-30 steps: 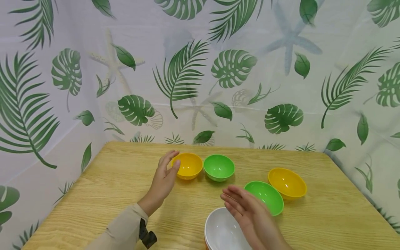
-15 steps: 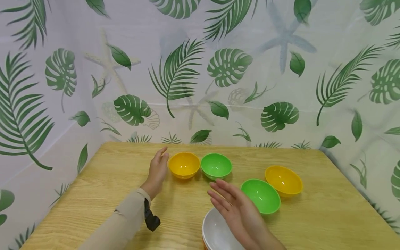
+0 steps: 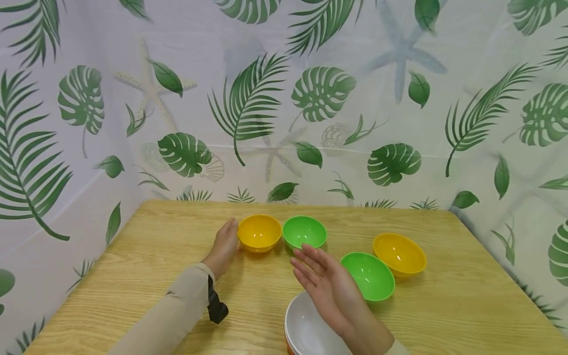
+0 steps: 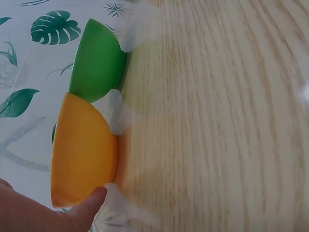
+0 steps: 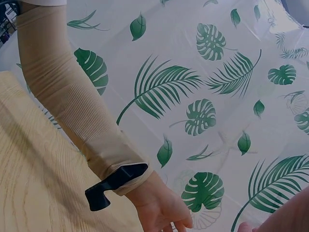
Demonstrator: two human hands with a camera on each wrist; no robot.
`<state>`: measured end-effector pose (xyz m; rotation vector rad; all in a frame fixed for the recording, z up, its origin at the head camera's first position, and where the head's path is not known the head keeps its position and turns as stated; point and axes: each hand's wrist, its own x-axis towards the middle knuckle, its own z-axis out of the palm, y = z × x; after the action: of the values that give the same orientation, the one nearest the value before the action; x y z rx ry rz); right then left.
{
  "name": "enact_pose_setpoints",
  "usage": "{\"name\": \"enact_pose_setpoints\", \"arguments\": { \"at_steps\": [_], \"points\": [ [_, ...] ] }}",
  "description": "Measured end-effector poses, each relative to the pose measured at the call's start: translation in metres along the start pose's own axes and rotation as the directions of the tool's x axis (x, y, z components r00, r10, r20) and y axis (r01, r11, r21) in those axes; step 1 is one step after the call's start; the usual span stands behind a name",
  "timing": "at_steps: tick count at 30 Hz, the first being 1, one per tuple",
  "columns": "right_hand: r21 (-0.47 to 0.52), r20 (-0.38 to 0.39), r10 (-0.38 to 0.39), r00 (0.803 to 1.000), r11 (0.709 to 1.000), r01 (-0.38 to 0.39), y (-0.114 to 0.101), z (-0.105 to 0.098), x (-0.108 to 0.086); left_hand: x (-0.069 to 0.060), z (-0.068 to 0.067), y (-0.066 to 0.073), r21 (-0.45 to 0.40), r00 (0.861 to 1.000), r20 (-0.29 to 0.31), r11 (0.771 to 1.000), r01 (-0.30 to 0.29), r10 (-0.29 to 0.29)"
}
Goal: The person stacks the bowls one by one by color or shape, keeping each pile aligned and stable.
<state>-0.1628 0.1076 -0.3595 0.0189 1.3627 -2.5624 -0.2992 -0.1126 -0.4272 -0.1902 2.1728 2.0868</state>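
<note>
My left hand [image 3: 223, 247] is at the left side of the left yellow bowl [image 3: 260, 233], its fingers at the rim. In the left wrist view the thumb [image 4: 91, 208] lies against the lower side of that yellow bowl [image 4: 82, 154]. A green bowl [image 3: 304, 232] stands right beside it, to its right. My right hand [image 3: 330, 291] hangs over the front of the table with straight fingers and an empty palm, partly covering a white bowl [image 3: 306, 323]. The right wrist view shows the left hand [image 5: 161, 205] and part of the right [image 5: 289, 215].
Another green bowl [image 3: 368, 276] and yellow bowl [image 3: 399, 254] sit tilted against each other on the right of the wooden table [image 3: 146, 256]. Orange shows under the white bowl. A leaf-patterned cloth [image 3: 266, 187] hangs behind the table.
My left hand moved left off the front of the left yellow bowl, then came up to its left side. The right hand shifted slightly left and up. The whole head view drifted a little.
</note>
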Motion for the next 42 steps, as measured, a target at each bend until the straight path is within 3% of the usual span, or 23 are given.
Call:
{"name": "enact_pose_setpoints", "arguments": {
  "at_steps": [8, 16, 30, 35, 42],
  "points": [
    [0.01, -0.01, -0.003, 1.0, 1.0, 0.003, 0.004, 0.001, 0.004, 0.005, 0.005, -0.008, -0.105, 0.998, 0.027, 0.992, 0.067, -0.065],
    [0.017, -0.034, -0.004, 0.999, 1.0, 0.004, 0.005, 0.0, 0.005, 0.009, 0.012, -0.019, -0.211, 0.998, 0.04, 0.976, 0.051, -0.044],
    [0.007, -0.049, 0.006, 0.999, 1.0, -0.006, 0.01, -0.003, 0.008, 0.008, 0.014, -0.013, -0.252, 0.998, -0.001, 0.966, 0.059, -0.061],
    [0.023, -0.07, -0.005, 0.998, 1.0, 0.007, 0.012, -0.003, 0.009, 0.007, 0.012, -0.009, -0.227, 0.998, -0.028, 0.973, 0.042, -0.05],
    [0.029, -0.052, 0.003, 0.999, 1.0, -0.002, 0.012, -0.004, 0.009, 0.003, 0.008, -0.007, -0.23, 1.0, 0.001, 0.973, -0.014, 0.014]
  ]
}}
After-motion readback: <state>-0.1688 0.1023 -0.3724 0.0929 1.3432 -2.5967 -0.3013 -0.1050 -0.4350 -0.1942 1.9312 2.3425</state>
